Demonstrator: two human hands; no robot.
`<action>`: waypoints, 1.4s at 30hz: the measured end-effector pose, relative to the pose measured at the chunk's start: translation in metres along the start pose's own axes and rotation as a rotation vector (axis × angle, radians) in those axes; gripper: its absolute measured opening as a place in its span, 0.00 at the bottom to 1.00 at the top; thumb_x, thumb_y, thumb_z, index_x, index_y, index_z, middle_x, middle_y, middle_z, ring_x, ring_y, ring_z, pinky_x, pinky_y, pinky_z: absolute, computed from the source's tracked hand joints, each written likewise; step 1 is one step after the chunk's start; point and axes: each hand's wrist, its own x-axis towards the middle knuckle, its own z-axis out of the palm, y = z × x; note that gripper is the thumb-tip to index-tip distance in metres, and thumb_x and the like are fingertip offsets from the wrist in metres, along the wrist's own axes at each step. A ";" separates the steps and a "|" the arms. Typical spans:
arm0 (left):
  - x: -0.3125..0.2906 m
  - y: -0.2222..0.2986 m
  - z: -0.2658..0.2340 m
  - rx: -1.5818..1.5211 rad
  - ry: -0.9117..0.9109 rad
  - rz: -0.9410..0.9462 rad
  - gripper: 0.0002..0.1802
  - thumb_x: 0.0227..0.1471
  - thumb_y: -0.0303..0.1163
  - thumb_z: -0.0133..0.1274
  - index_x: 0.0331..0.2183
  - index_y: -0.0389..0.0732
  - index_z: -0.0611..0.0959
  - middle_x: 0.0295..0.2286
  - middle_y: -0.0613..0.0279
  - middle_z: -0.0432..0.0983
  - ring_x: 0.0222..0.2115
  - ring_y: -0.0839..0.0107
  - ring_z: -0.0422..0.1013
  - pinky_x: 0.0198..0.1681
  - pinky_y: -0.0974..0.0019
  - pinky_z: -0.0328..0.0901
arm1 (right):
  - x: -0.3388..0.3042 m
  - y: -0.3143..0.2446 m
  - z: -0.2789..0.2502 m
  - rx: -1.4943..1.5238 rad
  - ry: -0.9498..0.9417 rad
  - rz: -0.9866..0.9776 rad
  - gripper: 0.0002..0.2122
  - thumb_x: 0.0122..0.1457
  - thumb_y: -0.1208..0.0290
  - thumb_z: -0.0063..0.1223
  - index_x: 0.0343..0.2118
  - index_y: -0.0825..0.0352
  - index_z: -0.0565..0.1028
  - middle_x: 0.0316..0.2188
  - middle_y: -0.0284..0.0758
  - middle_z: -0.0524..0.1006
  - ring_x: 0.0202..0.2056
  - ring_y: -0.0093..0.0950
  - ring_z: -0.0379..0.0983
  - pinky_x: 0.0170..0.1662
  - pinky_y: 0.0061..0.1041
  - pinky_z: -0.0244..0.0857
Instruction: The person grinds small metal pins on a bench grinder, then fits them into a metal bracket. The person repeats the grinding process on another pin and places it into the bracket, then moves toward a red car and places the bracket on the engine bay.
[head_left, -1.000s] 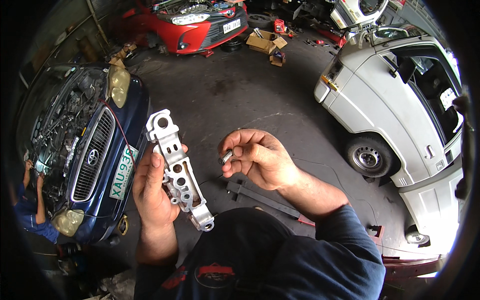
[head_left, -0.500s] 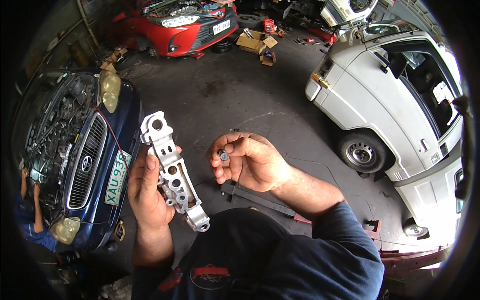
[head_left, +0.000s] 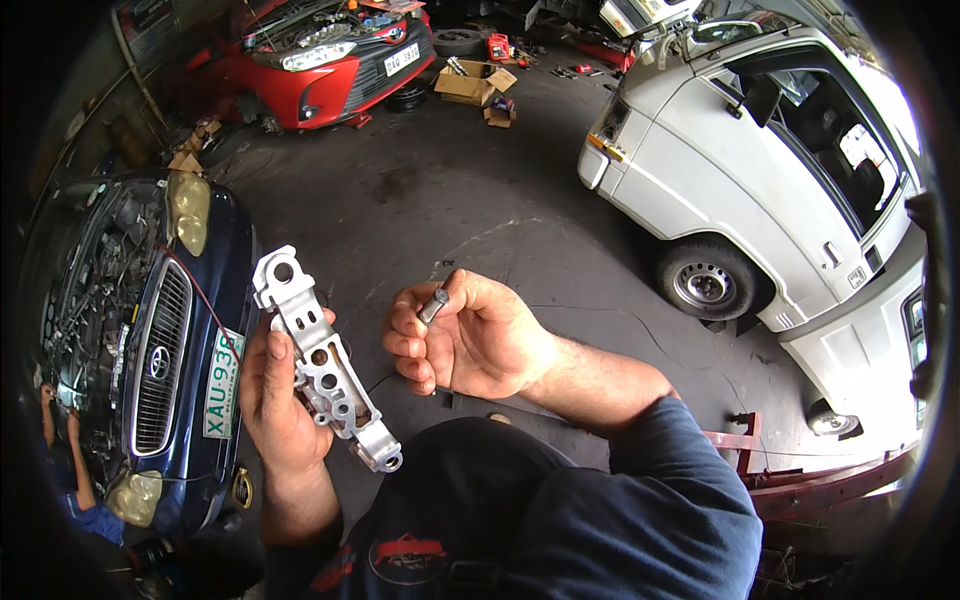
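My left hand (head_left: pixel 282 410) is closed round the long edge of a silver cast-metal bracket (head_left: pixel 316 340), with the thumb lying along its side. The bracket has several round holes down its length and a larger eye at its far end. To the right of it, apart from the bracket, my right hand (head_left: pixel 470 335) pinches a small metal pin (head_left: pixel 433 305) between thumb and fingertips. The pin is short and cylindrical, tilted with its round end up. My other right fingers curl in below it.
A dark blue car (head_left: pixel 205 370) with its engine bay exposed stands at left, a person's arms (head_left: pixel 75 450) reaching in. Ahead is a red car (head_left: pixel 330 95); at right, a white van (head_left: pixel 740 170). Cardboard boxes (head_left: pixel 470 85) and a red metal frame (head_left: pixel 820 490) rest on the floor.
Both hands have shifted slightly left in the view with what they hold. The pin has turned in my right fingers, so more of its side shows.
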 end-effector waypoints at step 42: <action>0.302 -0.292 -0.325 0.196 0.376 -0.671 0.13 0.48 0.27 0.57 0.38 0.36 0.77 0.29 0.65 0.75 0.31 0.76 0.70 0.35 0.69 0.64 | 0.231 -0.116 -0.538 -1.722 0.874 1.004 0.16 0.52 0.61 0.54 0.41 0.65 0.74 0.39 0.43 0.78 0.44 0.42 0.74 0.44 0.39 0.68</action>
